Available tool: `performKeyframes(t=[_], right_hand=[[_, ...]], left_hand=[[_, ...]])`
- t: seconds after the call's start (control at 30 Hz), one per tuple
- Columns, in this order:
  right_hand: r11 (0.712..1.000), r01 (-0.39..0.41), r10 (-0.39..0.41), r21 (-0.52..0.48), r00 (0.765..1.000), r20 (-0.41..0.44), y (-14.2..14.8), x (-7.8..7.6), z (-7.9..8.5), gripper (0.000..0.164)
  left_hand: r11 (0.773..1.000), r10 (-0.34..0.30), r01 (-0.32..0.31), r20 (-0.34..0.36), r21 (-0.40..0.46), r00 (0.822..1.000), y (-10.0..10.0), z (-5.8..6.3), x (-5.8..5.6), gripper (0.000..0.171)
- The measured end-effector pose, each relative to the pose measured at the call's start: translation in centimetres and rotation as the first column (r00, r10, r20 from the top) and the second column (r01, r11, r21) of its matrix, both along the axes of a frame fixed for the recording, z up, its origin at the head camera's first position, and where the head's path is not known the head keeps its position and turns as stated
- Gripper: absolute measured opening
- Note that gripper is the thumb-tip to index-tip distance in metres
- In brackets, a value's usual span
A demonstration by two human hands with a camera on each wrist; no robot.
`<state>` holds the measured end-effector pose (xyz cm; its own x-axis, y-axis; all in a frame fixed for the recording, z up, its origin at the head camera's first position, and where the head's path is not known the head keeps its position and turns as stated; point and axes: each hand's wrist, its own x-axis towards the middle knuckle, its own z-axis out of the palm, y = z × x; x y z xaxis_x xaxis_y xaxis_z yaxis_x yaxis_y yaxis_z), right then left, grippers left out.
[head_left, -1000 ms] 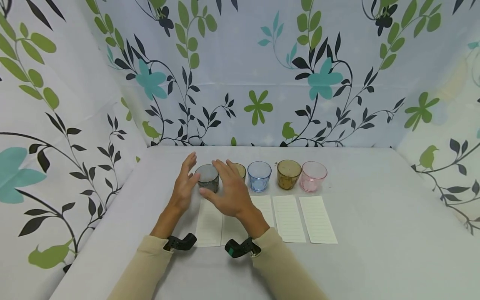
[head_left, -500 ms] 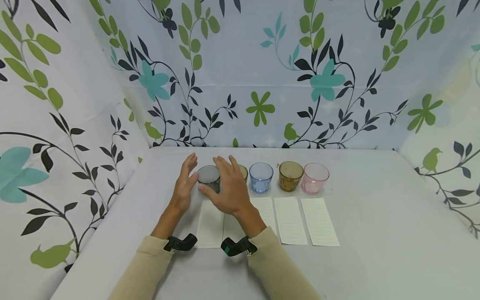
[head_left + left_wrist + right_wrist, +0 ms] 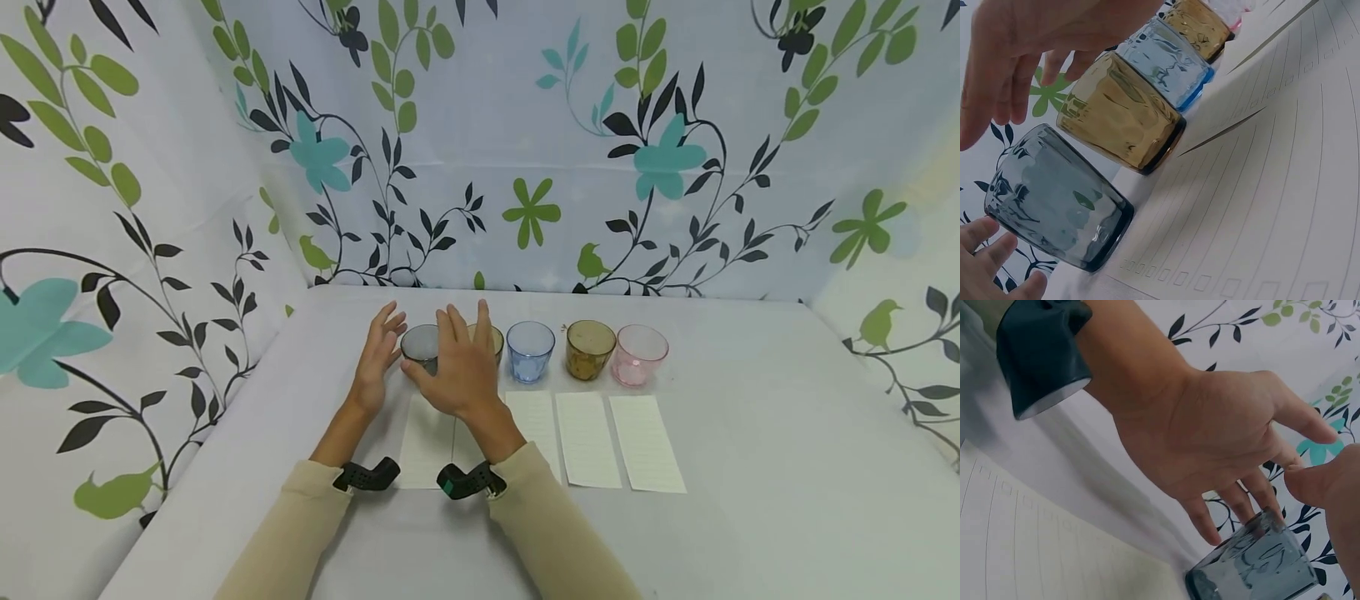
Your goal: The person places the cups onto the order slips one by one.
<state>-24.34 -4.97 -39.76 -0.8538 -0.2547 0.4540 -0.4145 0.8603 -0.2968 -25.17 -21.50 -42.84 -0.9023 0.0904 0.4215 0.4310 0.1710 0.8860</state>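
Observation:
A smoky grey glass stands upright at the left end of a row of glasses. My left hand is raised at its left side, fingers loosely bent, with the fingertips right by the rim in the left wrist view. On the other side my right hand hovers with palm turned toward the grey glass, thumb out and fingers spread. It partly covers the grey glass and an amber glass beside it. Neither hand grips anything.
A blue glass, a darker amber glass and a pink glass continue the row to the right. Several lined paper strips lie in front of the glasses on the white table. Patterned cloth hangs behind.
My right hand has shifted slightly left across the grey glass, its fingers more spread. The left fingers bend a little more. The head view has shifted slightly; the glasses keep their places.

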Motion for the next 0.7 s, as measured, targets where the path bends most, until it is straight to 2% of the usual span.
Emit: performKeyframes(t=[0.33,0.7], right_hand=[[0.993,0.111,-0.113,0.040,0.993,0.033,-0.5,-0.3,-1.2,0.091],[0.983,0.166,-0.166,0.075,0.986,0.005,-1.2,-0.6,-2.7,0.093]], left_hand=[[0.992,-0.074,0.064,0.085,0.111,0.994,-0.2,-0.5,-0.5,0.059],[0.991,-0.084,0.074,0.100,0.108,0.991,-0.2,-1.0,-0.4,0.060]])
